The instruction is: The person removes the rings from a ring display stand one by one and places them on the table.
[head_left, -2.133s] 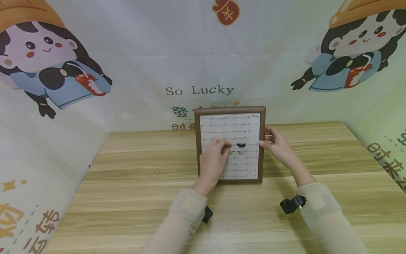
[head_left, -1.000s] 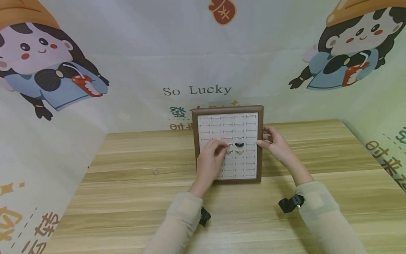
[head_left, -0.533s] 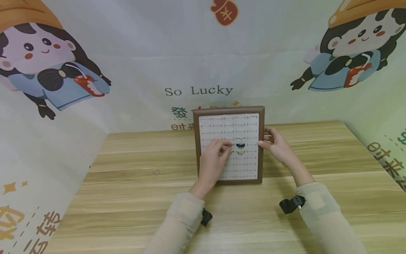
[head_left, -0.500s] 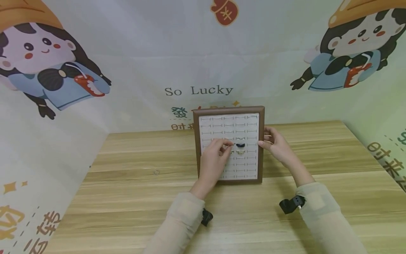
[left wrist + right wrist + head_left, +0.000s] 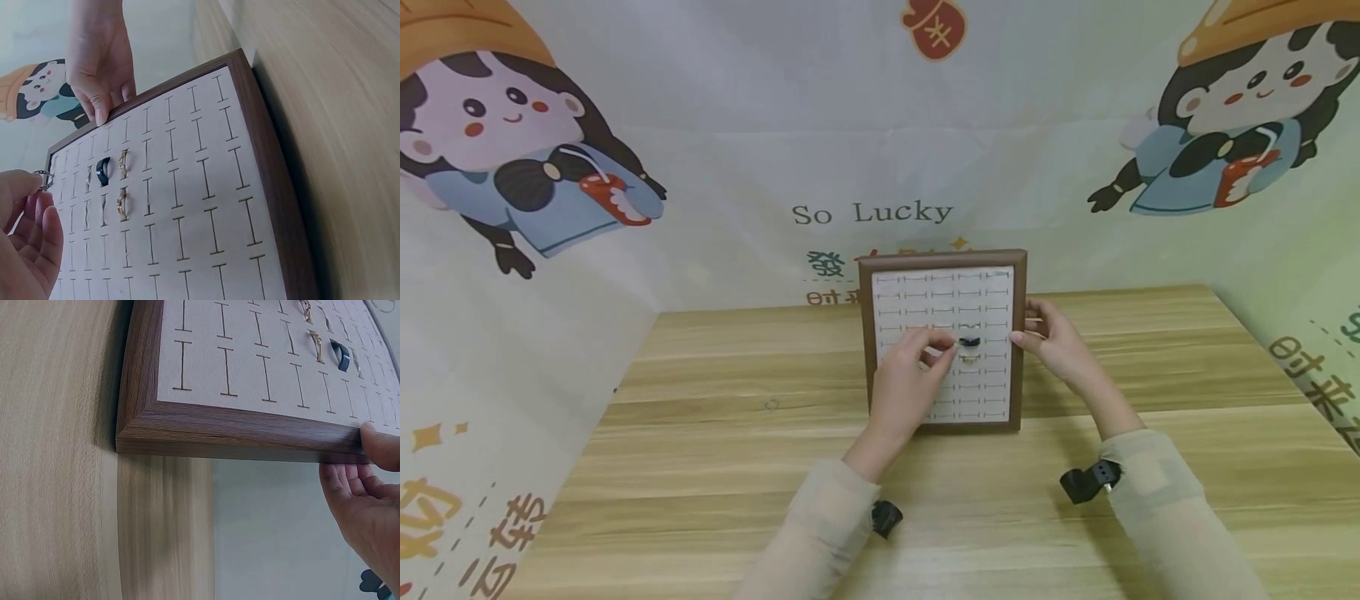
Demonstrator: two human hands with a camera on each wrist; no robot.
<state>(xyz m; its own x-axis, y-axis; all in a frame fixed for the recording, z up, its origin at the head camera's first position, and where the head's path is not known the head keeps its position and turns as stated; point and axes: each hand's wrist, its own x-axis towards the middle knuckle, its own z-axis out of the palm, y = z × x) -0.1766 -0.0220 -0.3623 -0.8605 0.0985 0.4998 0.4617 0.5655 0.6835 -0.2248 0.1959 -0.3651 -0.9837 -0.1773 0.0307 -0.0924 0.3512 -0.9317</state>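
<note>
While the ring display board [image 5: 943, 287] stands propped near the far edge of the wooden tabletop [image 5: 715, 433], both hands are at work on it. Its brown wooden frame surrounds a pale felt face ruled with rows of short slits. The left hand [image 5: 910, 379] is raised in front of the board's left half, and its thumb and forefinger pinch a small silvery ring [image 5: 44, 180], held just off the felt beside the slits; the other fingers [image 5: 37, 240] curl loosely below it. The right hand [image 5: 1054, 343] holds the board's right edge, thumb on the frame's front and fingers [image 5: 103, 103] wrapped around the rim, with the palm open behind it in the right wrist view. Seated in slits around the middle of the board are a dark blue ring [image 5: 102, 170], a gold ring [image 5: 123, 164] just beside it, a second gold ring [image 5: 122, 204] in the next row, and one more pale ring [image 5: 88, 178] on the dark ring's other side. Both forearms wear light beige sleeves [image 5: 831, 525], each with a small black camera mount at the wrist. Behind the tabletop hangs a printed backdrop [image 5: 872, 213] with the words "So Lucky" and cartoon figures at left and right.
</note>
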